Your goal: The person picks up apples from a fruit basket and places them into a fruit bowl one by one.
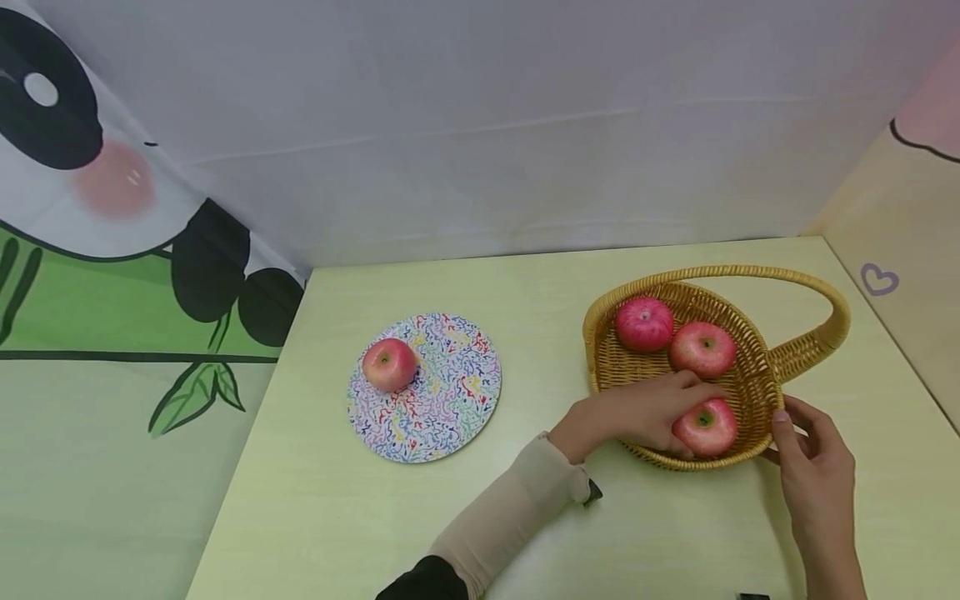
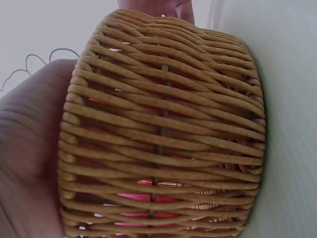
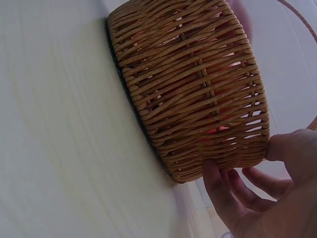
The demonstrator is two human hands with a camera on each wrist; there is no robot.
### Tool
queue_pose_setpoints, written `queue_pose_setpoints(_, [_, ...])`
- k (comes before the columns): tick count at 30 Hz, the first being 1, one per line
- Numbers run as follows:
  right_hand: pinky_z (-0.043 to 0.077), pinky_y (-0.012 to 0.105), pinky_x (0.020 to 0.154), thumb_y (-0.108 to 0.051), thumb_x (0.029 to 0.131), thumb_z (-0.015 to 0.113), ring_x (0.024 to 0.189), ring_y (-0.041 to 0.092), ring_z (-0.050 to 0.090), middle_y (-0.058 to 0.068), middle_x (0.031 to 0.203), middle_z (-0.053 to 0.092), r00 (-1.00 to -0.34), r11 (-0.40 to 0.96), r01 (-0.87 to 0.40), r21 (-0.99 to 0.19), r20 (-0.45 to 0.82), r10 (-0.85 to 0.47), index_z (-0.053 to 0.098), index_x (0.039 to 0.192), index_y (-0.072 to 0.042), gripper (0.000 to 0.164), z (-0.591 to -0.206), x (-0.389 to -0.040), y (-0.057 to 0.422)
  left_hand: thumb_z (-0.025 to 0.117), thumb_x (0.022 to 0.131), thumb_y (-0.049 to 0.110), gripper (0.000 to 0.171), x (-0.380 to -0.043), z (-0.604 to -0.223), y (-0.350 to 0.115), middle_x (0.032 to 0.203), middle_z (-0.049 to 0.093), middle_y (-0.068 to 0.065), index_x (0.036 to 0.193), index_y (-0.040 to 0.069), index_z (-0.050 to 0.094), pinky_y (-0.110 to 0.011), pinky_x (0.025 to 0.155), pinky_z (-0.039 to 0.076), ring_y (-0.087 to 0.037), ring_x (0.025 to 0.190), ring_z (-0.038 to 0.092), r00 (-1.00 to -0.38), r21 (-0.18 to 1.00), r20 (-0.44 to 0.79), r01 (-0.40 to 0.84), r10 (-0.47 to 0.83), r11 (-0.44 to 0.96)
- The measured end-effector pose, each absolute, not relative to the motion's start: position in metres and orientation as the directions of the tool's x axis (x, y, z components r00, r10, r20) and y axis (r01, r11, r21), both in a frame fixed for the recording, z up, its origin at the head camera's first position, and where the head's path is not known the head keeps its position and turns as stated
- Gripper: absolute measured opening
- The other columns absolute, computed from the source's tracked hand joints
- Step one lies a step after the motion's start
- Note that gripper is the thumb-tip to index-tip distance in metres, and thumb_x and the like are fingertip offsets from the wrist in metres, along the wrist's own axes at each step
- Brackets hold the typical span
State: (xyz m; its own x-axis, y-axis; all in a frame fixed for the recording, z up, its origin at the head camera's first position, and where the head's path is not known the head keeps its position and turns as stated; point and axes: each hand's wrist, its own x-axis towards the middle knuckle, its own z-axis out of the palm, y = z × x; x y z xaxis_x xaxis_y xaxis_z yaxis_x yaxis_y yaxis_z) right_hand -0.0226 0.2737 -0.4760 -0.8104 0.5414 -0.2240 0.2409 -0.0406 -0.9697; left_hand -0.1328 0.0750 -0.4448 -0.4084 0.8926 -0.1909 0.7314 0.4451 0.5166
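Note:
A wicker basket (image 1: 757,400) with an arched handle holds two red apples, a back one (image 1: 702,349) and a front one (image 1: 708,429), plus a darker pink round fruit (image 1: 645,323). My left hand (image 1: 660,408) reaches in over the near left rim, its thumb and fingers around the front apple. With my right hand (image 1: 813,458) I pinch the basket's near right rim, thumb on top and fingers against the outside. The right wrist view shows those fingers (image 3: 220,191) under the woven wall. In the left wrist view, the basket wall (image 2: 163,124) hides most of the left hand's grasp.
Left of the basket lies a round plate (image 1: 450,408) with a colourful squiggle pattern, an apple (image 1: 389,365) on its left part. A white wall covering (image 1: 487,183) stands behind the pale table (image 1: 300,517), with a printed cartoon panel (image 1: 112,292) at the left.

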Motion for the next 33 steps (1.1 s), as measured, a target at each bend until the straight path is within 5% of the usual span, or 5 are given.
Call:
queue_pose_setpoints(13, [0.056, 0.011, 0.063, -0.021, 0.104, 0.064, 0.087, -0.004, 0.067, -0.014, 0.115, 0.063, -0.812, -0.032, 0.241, -0.97, -0.219, 0.54, 0.057, 0.145, -0.008, 0.044, -0.476, -0.022, 0.274, 0.083, 0.086, 0.049, 0.089, -0.133, -0.438, 0.063, 0.16, 0.036, 0.004, 0.16, 0.031, 0.038, -0.016, 0.117, 0.034, -0.007, 0.146, 0.036, -0.497, 0.56, -0.044, 0.706, 0.866, 0.434])
queue_pose_setpoints(24, [0.057, 0.012, 0.064, -0.02, 0.104, 0.064, 0.088, -0.004, 0.068, -0.013, 0.116, 0.063, -0.828, -0.036, 0.21, -0.977, -0.198, 0.525, 0.057, 0.144, -0.007, 0.043, -0.477, -0.021, 0.275, 0.091, 0.076, 0.049, 0.092, -0.131, -0.429, 0.037, 0.128, 0.05, 0.007, 0.155, 0.038, 0.046, -0.01, 0.096, 0.042, 0.0, 0.116, 0.044, -0.59, 0.692, 0.059, 0.606, 0.805, 0.393])
queue_pose_setpoints(33, [0.057, 0.013, 0.064, -0.02, 0.104, 0.064, 0.087, -0.003, 0.068, -0.012, 0.116, 0.063, -0.83, -0.042, 0.207, -0.977, -0.198, 0.522, 0.058, 0.142, -0.007, 0.041, -0.477, -0.021, 0.274, 0.09, 0.079, 0.047, 0.085, -0.123, -0.422, 0.014, 0.122, 0.051, 0.006, 0.153, 0.031, 0.05, -0.009, 0.094, 0.04, -0.003, 0.112, 0.045, -0.607, 0.658, 0.144, 0.648, 0.781, 0.383])
